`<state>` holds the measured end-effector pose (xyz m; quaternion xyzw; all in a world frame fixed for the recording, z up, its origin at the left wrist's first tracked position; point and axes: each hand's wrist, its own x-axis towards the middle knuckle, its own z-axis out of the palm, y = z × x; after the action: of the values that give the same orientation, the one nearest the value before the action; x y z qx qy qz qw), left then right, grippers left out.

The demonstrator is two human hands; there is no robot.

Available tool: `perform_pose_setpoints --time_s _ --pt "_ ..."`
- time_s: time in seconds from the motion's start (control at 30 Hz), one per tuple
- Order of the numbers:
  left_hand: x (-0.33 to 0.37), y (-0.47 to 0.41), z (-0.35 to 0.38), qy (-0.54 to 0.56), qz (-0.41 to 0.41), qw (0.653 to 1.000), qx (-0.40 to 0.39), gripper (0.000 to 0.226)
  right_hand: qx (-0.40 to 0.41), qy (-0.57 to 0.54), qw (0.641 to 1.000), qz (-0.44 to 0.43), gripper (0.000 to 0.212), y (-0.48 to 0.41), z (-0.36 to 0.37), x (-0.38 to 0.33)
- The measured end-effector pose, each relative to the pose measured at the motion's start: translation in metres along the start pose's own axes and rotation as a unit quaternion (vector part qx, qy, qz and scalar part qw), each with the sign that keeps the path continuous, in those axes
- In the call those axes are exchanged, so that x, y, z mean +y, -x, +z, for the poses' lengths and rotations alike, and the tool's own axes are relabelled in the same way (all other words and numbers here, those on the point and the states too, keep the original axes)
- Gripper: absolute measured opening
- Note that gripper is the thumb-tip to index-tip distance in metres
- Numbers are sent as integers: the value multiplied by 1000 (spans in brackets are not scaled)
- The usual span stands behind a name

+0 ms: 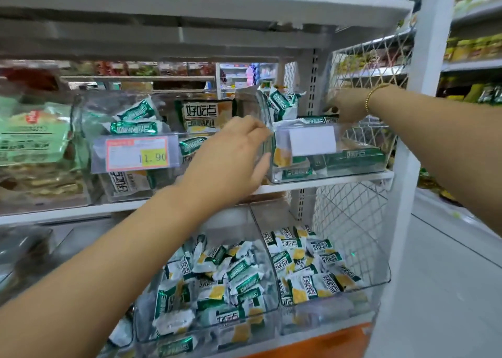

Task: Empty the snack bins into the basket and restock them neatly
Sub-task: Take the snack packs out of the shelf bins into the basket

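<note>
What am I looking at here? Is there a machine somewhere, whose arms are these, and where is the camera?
There is no machine: a person works with bare hands. The one picture comes from a camera worn on the head, looking forward and down, so both arms reach in from the edges. The left hand grips the left wall of a clear bin on the middle shelf. Green-and-white snack packets lie inside it. The right hand reaches to the bin's far right side, by the mesh panel; it is too blurred to tell whether it grips. The neighbouring bin carries a price tag. The lower bins hold similar packets.
</note>
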<state>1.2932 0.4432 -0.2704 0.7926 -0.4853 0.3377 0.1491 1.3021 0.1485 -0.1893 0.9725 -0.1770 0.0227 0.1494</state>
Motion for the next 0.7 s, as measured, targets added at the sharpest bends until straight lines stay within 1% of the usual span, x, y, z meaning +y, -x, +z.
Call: perform_pose_setpoints --time_s 0.1,0.13,0.2,0.27,0.33,0.4,0.47,0.53,0.6,0.67,0.7 --pt "4 -13 3 9 11 1000 23 38 21 23 999 -21 74 -12 2 -6" --pt "2 -17 4 5 9 1000 24 37 33 28 999 -27 71 -16 3 -8" --pt "-2 -22 6 -8 10 1000 24 37 68 42 996 -43 54 -23 4 -11" --pt "-3 -25 5 2 5 1000 26 44 102 35 993 -51 38 -24 -2 -12" --pt "-3 -27 4 29 -16 999 30 45 131 16 990 -59 35 -16 -12 -8" --pt "-1 -30 2 73 -50 995 46 37 167 -3 984 -54 37 0 -24 -1" --pt "2 -33 -1 144 -87 983 73 23 223 -27 973 -52 40 22 -36 6" --pt "6 -38 -4 197 -115 970 81 20 280 -48 957 -57 42 49 -47 13" --pt "10 -47 -6 238 -130 959 84 22 330 -69 938 -77 42 76 -58 18" --pt "15 -55 -13 294 -146 941 85 33 359 -98 924 -88 42 101 -72 21" --pt "16 -60 -17 328 -155 928 81 41 359 -123 921 -89 41 111 -80 23"
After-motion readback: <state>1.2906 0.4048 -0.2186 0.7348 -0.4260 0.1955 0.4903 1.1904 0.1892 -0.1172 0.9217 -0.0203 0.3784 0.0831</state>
